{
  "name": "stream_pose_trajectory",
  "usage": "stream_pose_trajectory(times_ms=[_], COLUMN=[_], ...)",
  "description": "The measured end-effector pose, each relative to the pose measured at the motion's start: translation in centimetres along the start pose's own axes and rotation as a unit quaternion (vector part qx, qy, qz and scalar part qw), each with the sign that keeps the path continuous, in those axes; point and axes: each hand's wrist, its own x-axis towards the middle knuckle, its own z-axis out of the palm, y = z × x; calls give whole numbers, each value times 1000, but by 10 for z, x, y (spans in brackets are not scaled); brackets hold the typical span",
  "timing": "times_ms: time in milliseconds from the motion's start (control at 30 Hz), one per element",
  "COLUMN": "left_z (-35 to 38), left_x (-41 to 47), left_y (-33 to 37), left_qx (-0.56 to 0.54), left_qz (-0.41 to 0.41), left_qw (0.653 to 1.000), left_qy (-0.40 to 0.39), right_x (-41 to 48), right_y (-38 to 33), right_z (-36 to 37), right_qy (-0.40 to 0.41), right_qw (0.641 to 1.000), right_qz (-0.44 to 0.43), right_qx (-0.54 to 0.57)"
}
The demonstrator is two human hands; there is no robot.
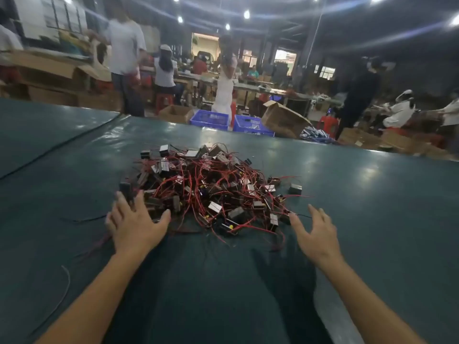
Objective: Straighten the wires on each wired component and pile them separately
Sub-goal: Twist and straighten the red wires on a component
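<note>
While the tangled heap of small dark box components with red wires (211, 187) sits mid-worktop (372, 219), the left hand (135, 223) touches its left edge with fingers spread, and the right hand (315, 232) hovers spread beside its right edge.

Both hands, left (135, 225) and right (315, 234), reach forward, fingers spread.

Dim hall, overhead lamps glaring, background blurred, edges warped

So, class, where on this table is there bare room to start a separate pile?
Bare table lies right of the right hand and nearer than the tangled heap, between the hands. Crowded: the heap; stray wires lie beside the left hand.
</note>
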Motion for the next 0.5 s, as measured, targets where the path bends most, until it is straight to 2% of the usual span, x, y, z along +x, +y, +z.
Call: stream_pose_trajectory(times_ms=[100,167,333,433,500], left_z=[5,6,16,23,26], left_x=[24,38,53,58,60], left_y=[-10,-14,-16,-15,-16], left_qx=[18,-10,5,-19,-32], left_qz=[-62,-68,-19,22,46], left_qw=[998,997,1000,999,998], left_qy=[-20,-17,-20,-20,-23], right_x=[57,94,168,204,213], right_y=[5,11,31,24,10], right_z=[23,36,57,68,77], right_qy=[18,16,26,-42,-80], right_qw=[999,997,997,995,995], right_qz=[36,57,75,68,50], right_qx=[-35,-46,-25,-61,-24])
